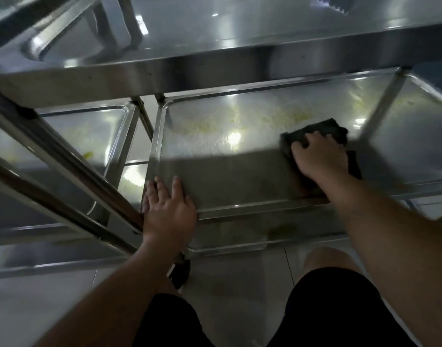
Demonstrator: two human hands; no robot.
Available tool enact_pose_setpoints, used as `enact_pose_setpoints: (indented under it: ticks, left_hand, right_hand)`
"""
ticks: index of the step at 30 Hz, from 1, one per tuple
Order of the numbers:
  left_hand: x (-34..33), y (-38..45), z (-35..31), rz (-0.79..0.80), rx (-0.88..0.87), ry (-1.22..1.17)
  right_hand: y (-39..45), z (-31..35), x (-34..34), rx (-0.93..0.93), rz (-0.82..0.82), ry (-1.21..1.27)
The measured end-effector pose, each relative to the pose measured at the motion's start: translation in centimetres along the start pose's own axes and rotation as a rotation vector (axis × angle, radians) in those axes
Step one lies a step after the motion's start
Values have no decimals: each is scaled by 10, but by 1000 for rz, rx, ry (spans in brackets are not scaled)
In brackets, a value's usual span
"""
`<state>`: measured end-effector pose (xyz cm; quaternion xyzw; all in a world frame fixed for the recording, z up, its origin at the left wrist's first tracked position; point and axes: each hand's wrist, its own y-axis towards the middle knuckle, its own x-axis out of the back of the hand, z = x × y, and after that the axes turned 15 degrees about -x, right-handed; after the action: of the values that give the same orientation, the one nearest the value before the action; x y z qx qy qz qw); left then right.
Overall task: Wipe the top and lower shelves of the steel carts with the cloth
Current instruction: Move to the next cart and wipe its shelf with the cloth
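A steel cart fills the view, its top shelf [240, 33] above and its middle shelf [215, 151] below. Yellowish smears [240, 118] streak the far half of the middle shelf. My right hand [317, 159] presses a dark cloth [320, 130] flat onto that shelf at its right side, fingers spread over the cloth. My left hand [168, 209] rests with straight fingers on the shelf's near left corner, beside the cart's post. A lower shelf [240, 236] shows under the near rim.
A second steel cart [85, 136] stands to the left, its shelf also smeared yellow, with slanted steel tubes [65, 166] crossing in front. A black caster [181, 271] sits on the tiled floor by my knees.
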<state>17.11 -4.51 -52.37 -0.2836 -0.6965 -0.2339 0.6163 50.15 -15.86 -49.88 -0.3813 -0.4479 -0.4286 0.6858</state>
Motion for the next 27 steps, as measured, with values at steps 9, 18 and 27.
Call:
enact_pose_setpoints:
  ticks: [9, 18, 27]
  left_hand:
    - [-1, 0, -1, -26, -10, 16]
    - [1, -1, -3, -19, 18, -22]
    - [14, -2, -9, 108, 21, -14]
  right_hand:
    - [-103, 74, -48, 671, 227, -61]
    - [-123, 15, -40, 804, 147, -90]
    - [-127, 8, -34, 800, 79, 39]
